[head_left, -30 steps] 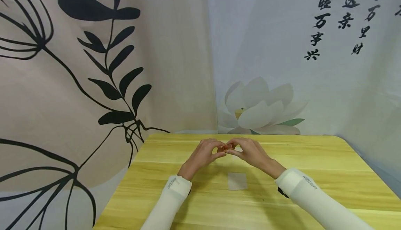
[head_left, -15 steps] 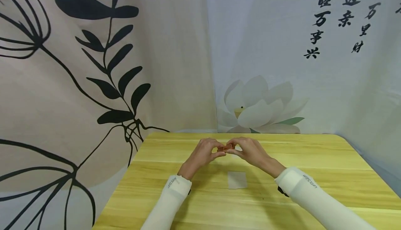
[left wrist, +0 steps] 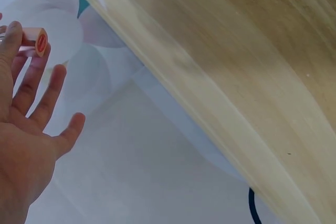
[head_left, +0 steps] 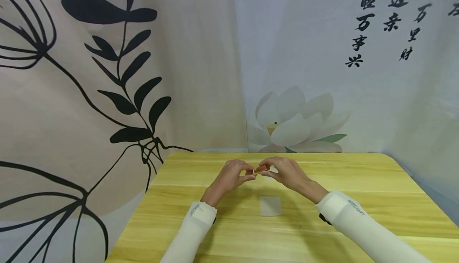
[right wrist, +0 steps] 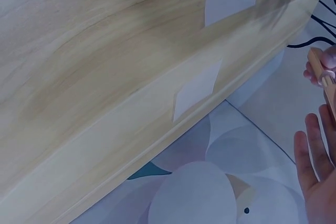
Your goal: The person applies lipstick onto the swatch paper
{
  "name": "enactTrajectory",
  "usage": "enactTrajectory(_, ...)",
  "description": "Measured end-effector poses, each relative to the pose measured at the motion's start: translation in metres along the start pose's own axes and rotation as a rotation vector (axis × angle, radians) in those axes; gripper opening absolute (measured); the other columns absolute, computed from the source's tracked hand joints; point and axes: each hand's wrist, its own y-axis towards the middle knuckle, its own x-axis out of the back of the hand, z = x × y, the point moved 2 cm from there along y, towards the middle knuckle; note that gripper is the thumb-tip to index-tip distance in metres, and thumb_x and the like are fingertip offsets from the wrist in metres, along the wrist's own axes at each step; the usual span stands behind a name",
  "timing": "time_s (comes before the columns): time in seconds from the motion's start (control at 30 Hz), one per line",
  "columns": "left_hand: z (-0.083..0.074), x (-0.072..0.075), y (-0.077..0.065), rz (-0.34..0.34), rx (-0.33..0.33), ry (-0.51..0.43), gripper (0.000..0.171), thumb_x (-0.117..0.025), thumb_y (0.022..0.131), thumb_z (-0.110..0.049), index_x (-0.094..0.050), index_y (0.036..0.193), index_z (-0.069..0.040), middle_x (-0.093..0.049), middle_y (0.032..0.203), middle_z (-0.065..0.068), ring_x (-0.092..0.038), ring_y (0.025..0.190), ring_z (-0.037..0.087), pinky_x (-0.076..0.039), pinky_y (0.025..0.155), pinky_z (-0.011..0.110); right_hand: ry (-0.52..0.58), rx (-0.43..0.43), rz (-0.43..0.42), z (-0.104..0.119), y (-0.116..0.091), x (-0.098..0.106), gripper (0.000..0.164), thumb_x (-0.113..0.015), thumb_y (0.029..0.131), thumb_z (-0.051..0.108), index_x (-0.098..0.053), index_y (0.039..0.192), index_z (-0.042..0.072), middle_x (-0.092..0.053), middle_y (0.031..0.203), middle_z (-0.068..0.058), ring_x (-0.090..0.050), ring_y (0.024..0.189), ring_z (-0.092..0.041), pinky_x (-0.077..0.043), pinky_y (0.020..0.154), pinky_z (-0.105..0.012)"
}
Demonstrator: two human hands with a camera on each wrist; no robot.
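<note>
Both hands are raised over the far part of the table, working on a small copper-coloured lipstick. My left hand (head_left: 229, 178) pinches one end between thumb and fingertips; in the left wrist view this lipstick (left wrist: 32, 37) shows a faceted body with a red round label on its end. My right hand (head_left: 287, 172) pinches the other piece, apparently the cap (head_left: 263, 169), from the right. A pale strip shows between the two pieces. In the right wrist view the cap (right wrist: 330, 97) is cut by the frame edge, near the left fingertips (right wrist: 313, 74).
On the wooden table (head_left: 340, 215) lies a white paper square (head_left: 270, 206), nearer the body than the hands. A second white piece of paper (right wrist: 197, 91) lies near the table's far edge, mostly behind the right hand in the head view. A printed curtain (head_left: 201, 75) hangs behind.
My left hand has shifted slightly left, away from the right hand. A pale gap has appeared between the two pieces of the lipstick. The right hand stays nearly where it was.
</note>
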Motion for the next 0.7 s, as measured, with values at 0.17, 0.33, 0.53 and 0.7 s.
enactTrajectory(0.17,0.002,0.000,-0.003,-0.008,-0.012,0.000,0.016,-0.079,0.092,-0.032,-0.081,0.105,-0.022,-0.075,0.092,-0.012,-0.069,0.088,0.012,-0.053,0.094,0.043,-0.002,0.009,0.001,0.000,-0.002,0.002,0.026,-0.083,0.090,0.026,-0.077,0.114,0.018,-0.076,0.098,0.009,-0.072,0.084,-0.010,-0.058,0.068,-0.031)
enactTrajectory(0.33,0.005,-0.001,-0.004,-0.020,-0.016,0.010,0.014,-0.079,0.092,-0.032,-0.081,0.103,-0.023,-0.075,0.091,-0.013,-0.070,0.089,0.012,-0.052,0.098,0.045,-0.014,0.026,-0.029,0.001,-0.003,0.004,0.027,-0.084,0.089,0.025,-0.077,0.114,0.017,-0.075,0.096,0.008,-0.071,0.080,-0.009,-0.057,0.067,-0.031)
enactTrajectory(0.53,0.010,-0.001,-0.007,-0.023,0.005,0.007,0.014,-0.080,0.091,-0.033,-0.081,0.102,-0.023,-0.075,0.092,-0.013,-0.071,0.091,0.016,-0.053,0.095,0.042,-0.011,0.016,-0.021,0.000,-0.003,0.005,0.027,-0.083,0.090,0.026,-0.076,0.115,0.018,-0.075,0.097,0.007,-0.070,0.082,-0.007,-0.059,0.070,-0.032)
enactTrajectory(0.7,0.011,-0.001,-0.009,-0.019,0.027,0.016,0.013,-0.080,0.091,-0.034,-0.081,0.101,-0.025,-0.075,0.091,-0.015,-0.069,0.090,0.012,-0.052,0.095,0.042,0.002,0.014,-0.034,0.001,-0.003,0.009,0.029,-0.083,0.090,0.027,-0.077,0.116,0.016,-0.076,0.097,0.007,-0.072,0.083,-0.010,-0.060,0.073,-0.035)
